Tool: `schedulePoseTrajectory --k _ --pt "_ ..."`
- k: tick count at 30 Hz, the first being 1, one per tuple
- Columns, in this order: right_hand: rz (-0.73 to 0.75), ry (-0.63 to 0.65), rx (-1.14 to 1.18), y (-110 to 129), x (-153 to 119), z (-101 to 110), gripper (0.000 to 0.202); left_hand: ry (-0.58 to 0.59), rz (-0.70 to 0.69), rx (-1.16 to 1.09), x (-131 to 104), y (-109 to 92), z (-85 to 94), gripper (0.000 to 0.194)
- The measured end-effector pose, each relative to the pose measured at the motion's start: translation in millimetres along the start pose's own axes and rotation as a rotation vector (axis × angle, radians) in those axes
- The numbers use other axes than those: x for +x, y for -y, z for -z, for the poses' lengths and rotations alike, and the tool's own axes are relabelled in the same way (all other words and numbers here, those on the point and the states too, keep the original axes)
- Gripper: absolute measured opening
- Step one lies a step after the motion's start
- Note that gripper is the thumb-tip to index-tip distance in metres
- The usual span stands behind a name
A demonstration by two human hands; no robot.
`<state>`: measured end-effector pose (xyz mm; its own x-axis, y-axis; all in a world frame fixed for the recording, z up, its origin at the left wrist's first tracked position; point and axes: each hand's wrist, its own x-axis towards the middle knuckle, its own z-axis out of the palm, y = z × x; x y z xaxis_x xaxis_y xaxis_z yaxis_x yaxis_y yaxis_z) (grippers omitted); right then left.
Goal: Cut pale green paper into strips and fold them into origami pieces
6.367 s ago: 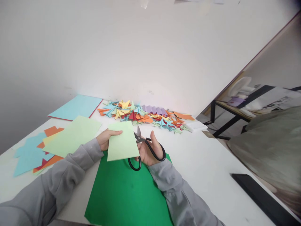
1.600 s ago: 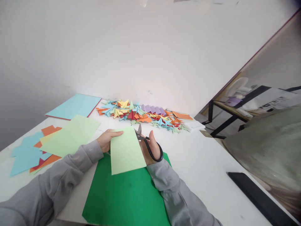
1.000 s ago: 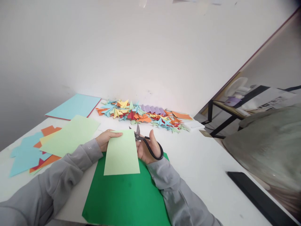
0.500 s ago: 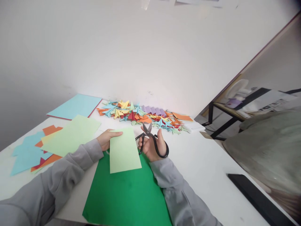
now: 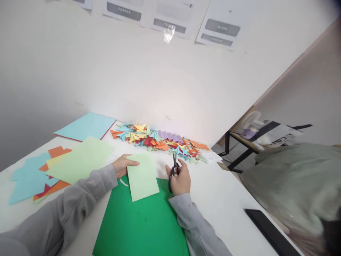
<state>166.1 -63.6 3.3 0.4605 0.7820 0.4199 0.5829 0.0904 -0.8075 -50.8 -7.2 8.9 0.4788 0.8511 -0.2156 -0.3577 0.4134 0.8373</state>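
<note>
My left hand (image 5: 124,165) pinches the upper left edge of a light green sheet of paper (image 5: 144,179), thumb on top. The sheet is held over a larger green sheet (image 5: 141,224) at the table's front. To its right, my right hand (image 5: 181,177) grips black-handled scissors (image 5: 173,170), fingers around the handles and blades pointing away from me. A gap separates the blades from the light green paper. A pale curled strip (image 5: 123,182) lies by my left wrist.
Behind my hands runs a heap of colourful folded paper pieces (image 5: 149,138). Several coloured sheets (image 5: 80,160) overlap at left, with a light blue sheet (image 5: 86,126) farther back. A black flat object (image 5: 269,231) lies along the right edge. A person's grey-green clothing (image 5: 293,181) shows beyond it.
My right hand has turned the scissors upright and their blades have come closer together. The light green paper has tilted slightly. The view has shifted upward, showing more of the wall sheets.
</note>
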Motion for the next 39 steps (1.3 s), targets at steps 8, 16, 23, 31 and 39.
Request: schedulePoseTrajectory --k 8,16,23,31,39 --pt "-0.237 0.292 -0.797 -42.4 36.9 34.4 0.050 0.023 -0.022 -0.034 0.6 0.0 1.6 0.034" --pt "-0.266 0.176 -0.937 -41.1 40.8 44.3 0.037 -0.015 -0.015 -0.030 4.4 1.3 3.6 0.027" --pt "0.063 0.287 -0.020 10.5 15.7 -10.9 0.039 -0.095 -0.075 -0.003 2.5 -1.0 0.2 0.031" --pt "-0.285 0.481 0.566 21.3 7.9 -59.6 0.038 -0.184 -0.123 0.003 6.9 2.9 4.5 0.040" --pt "-0.338 0.506 0.640 6.3 3.7 -47.9 0.033 -0.089 -0.140 0.051 5.4 3.6 -2.0 0.044"
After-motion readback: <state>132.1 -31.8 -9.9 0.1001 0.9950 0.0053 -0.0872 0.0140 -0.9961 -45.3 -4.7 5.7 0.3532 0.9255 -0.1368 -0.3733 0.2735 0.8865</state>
